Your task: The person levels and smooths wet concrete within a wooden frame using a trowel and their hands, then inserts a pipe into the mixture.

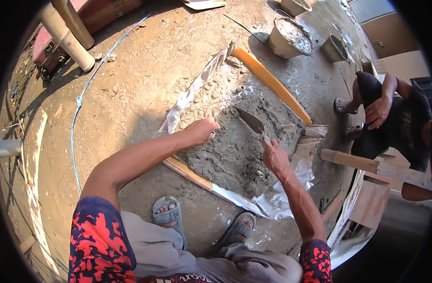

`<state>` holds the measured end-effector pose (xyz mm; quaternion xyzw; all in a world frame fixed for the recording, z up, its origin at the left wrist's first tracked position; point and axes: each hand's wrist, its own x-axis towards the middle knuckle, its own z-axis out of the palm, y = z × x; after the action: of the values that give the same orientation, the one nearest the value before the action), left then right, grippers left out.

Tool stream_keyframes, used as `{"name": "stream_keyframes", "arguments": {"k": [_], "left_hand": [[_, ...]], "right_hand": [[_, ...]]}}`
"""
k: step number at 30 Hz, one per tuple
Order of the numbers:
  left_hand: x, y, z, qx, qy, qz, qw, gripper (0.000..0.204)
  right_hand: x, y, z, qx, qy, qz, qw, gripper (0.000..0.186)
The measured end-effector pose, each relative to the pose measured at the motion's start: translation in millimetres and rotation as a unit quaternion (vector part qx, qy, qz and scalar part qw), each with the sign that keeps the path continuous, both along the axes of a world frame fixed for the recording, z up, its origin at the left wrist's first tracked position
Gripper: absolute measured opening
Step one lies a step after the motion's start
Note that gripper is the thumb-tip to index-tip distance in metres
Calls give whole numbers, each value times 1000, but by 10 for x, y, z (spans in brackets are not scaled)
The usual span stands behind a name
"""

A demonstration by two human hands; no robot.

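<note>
You are looking down at a bed of wet grey mix (218, 162) in the centre of the frame, edged by an orange board (272, 85) toward the upper right, a second board (186, 173) toward the lower left, and crumpled white sheeting (289, 191) toward the lower right. Your right grip (275, 156), right of centre, is closed around the handle of a trowel (250, 121); its dark blade points up and left over the mix, though whether it touches is unclear. Your left grip (200, 131), left of centre, has its fingers curled at a small pale stub (212, 135); you cannot tell from here whether they pinch it. The step looks like spreading and smoothing. To do it well, it seems best to keep the blade nearly flat, lead with a slightly raised edge, press mix firmly toward the boards, and go lightly around the stubs, such as the one near the upper middle (240, 88), so none tips. Steady the left-hand stub while you work beside it, and keep your sandals (169, 217) outside the lower board. As for writing, pale lettering crosses your shirt (194, 278) at the bottom edge, cut off by the frame; no label on the bucket (289, 40) at upper right is legible.
</note>
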<state>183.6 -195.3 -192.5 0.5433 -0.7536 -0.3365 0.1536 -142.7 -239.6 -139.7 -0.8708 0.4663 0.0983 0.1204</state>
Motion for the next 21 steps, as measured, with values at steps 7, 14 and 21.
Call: {"name": "stream_keyframes", "arguments": {"k": [7, 14, 21], "left_hand": [[14, 6, -395, -70, 0, -40, 997, 10], [11, -105, -442, -94, 7, -42, 995, 14], [-3, -107, -407, -81, 37, -21, 996, 15]], "right_hand": [[-98, 845, 220, 72, 2, -28, 997, 43], [167, 1306, -9, 72, -61, -89, 992, 49], [566, 1854, 88, 188, -15, -52, 981, 53]]}}
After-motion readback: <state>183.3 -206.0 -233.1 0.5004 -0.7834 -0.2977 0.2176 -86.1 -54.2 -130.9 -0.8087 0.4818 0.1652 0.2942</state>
